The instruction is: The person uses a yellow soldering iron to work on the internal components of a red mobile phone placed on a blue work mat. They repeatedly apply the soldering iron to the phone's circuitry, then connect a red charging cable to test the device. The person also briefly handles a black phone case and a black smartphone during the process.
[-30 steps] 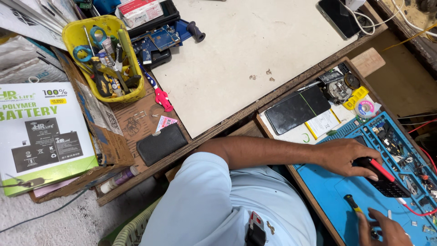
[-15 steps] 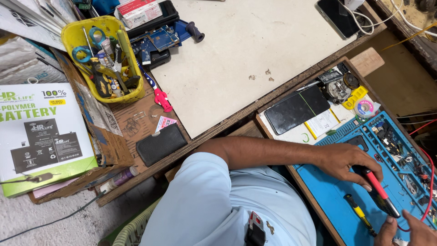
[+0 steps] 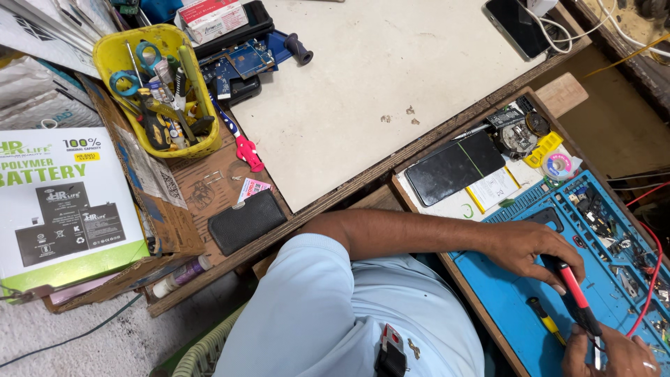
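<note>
One red-handled probe lies slantwise over the blue rubbery work mat — the left hand rests curled on its upper end, fingertips touching, while the right hand, half cut off by the frame, pinches its metal tip. One yellow-handled screwdriver lies beside. Two dark phones — one nearby, another far off.

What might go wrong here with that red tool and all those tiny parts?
The red wire loops close to the right hand gripping the red-handled tool; it might snag. The yellow-handled screwdriver lies loose beside that hand and might get knocked. Small parts in the blue mat could scatter if bumped.
</note>
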